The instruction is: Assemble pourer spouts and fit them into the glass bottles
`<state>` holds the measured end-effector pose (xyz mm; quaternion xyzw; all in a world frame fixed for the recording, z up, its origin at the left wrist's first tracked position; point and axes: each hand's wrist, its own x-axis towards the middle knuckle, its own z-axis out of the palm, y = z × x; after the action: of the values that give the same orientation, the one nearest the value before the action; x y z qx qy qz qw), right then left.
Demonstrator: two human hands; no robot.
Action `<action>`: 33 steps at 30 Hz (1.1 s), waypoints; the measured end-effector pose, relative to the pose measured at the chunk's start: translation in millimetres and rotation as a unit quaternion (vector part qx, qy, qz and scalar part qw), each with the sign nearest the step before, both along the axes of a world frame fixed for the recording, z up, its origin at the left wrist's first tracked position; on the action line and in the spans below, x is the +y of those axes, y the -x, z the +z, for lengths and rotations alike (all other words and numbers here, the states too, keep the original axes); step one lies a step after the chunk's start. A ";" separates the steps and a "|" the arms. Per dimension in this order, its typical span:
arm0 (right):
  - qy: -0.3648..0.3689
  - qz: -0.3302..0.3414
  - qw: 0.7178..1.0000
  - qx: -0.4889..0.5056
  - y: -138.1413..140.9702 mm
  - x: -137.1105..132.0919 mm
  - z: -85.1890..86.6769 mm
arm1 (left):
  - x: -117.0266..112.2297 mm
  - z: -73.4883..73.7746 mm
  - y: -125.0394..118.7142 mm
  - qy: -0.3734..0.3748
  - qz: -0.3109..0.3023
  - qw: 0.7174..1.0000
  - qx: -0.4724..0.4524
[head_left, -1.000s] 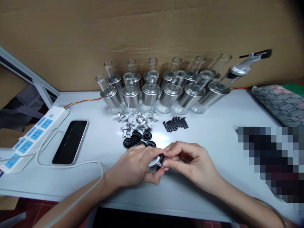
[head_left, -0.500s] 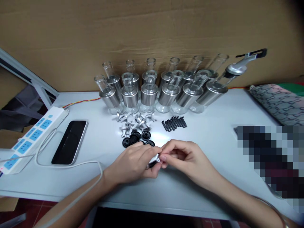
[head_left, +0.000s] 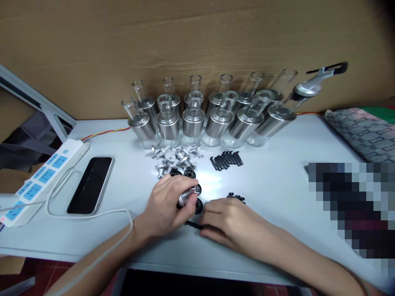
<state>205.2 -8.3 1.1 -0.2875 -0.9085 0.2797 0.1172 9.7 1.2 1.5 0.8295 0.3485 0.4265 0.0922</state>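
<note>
Closed around a silver pourer spout [head_left: 185, 197] is my left hand [head_left: 166, 201], thumb and fingers on its sides. Black round stoppers [head_left: 190, 174] lie beside and partly under this hand. My right hand [head_left: 228, 218] is low over the table, its fingers curled at one end of a thin black strip [head_left: 194, 225]; the fingertips are partly hidden. Just beyond the right hand is a small cluster of black pieces [head_left: 236, 197]. Farther back lie a pile of silver spouts [head_left: 175, 156] and a row of black levers [head_left: 226, 160].
Two rows of glass bottles with metal sleeves [head_left: 194, 123] stand at the back; the rightmost front one carries a fitted pourer [head_left: 308, 87]. On the left are a phone [head_left: 90, 185], a power strip [head_left: 43, 181] and a white cable [head_left: 92, 214]. A patterned cloth item [head_left: 361, 131] lies right.
My hands, together before at the spout, have moved apart. The left went slightly left and up with the spout; the right came lower, to the black strip. Small black pieces are now uncovered.
</note>
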 end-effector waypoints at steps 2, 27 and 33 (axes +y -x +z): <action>-0.042 -0.002 0.998 -0.038 3.3 -2.7 -6.4 | -2.5 -2.0 -0.3 0.036 -0.006 0.999 -0.039; -0.009 -0.204 0.941 0.270 -8.5 7.2 18.5 | -9.5 3.3 -8.6 0.483 -0.059 0.817 -0.310; -0.025 -0.181 0.949 0.257 -9.0 6.4 19.1 | -9.0 1.0 -8.0 0.460 -0.067 0.831 -0.305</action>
<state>214.2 -1.9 20.3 -0.3626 -0.7866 0.2958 0.4029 17.7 -7.8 2.5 0.5403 0.4021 0.4408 0.5934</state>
